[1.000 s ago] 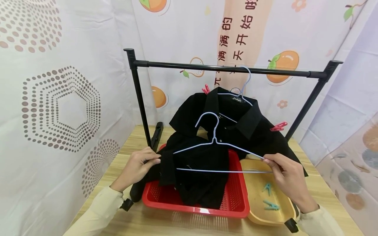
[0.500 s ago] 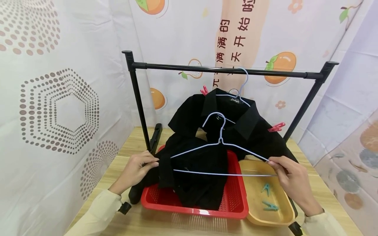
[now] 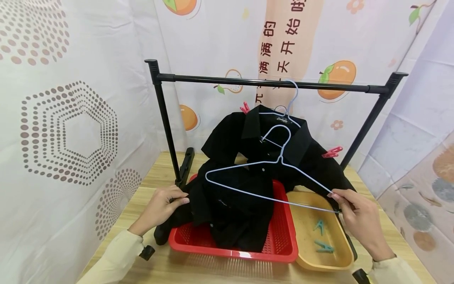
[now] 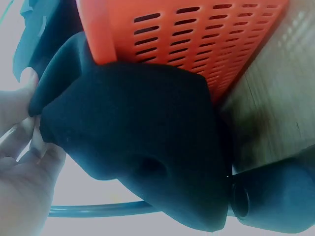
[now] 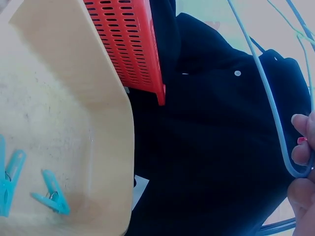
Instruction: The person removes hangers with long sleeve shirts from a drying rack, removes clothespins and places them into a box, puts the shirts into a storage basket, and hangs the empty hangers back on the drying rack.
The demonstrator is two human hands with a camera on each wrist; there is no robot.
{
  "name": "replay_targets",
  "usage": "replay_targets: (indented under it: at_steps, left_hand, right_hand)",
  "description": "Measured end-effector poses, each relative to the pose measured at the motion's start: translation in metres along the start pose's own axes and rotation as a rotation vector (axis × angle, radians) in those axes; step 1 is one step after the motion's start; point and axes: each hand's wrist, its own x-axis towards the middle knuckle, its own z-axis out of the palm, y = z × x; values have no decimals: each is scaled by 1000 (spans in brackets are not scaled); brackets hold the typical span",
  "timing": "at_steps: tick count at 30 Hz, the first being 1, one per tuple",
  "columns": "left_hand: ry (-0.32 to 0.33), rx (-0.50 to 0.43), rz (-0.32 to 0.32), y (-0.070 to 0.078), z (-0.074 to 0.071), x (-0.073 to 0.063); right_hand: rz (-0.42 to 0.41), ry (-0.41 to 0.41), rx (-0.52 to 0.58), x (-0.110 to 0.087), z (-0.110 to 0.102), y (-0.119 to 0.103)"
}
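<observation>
My right hand (image 3: 360,221) pinches one end of a light blue wire hanger (image 3: 244,192), whose hook points up and whose far end is free of cloth. With my left hand (image 3: 161,209) I pinch the collar edge of a black shirt (image 3: 237,205) that lies bunched in a red basket (image 3: 262,255). In the left wrist view, dark cloth (image 4: 133,118) hangs from the fingertips beside the basket. The right wrist view has the hanger's bent end (image 5: 280,132) between fingers and thumb.
A second black shirt (image 3: 227,134) hangs on another hanger from a black rack (image 3: 227,81), with red clothespins (image 3: 332,152) at its shoulders. A yellow tray (image 3: 308,262) right of the basket holds teal clothespins (image 3: 324,247). A wooden table (image 3: 152,264) lies beneath.
The hanger has slid right and up, its left end coming out from under the shirt's collar. My right hand has shifted right with it. My left hand keeps its grip on the cloth.
</observation>
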Motion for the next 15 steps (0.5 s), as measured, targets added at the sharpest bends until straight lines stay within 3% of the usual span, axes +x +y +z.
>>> replay_targets:
  at_steps: [8,15]
  left_hand:
    - [-125,24,-89,0,0,-5]
    - [-408,29,-113,-3,-9,-8]
  right_hand:
    - [5,-15,-23,0,2,0]
    - [16,-15,-26,3,4,-2]
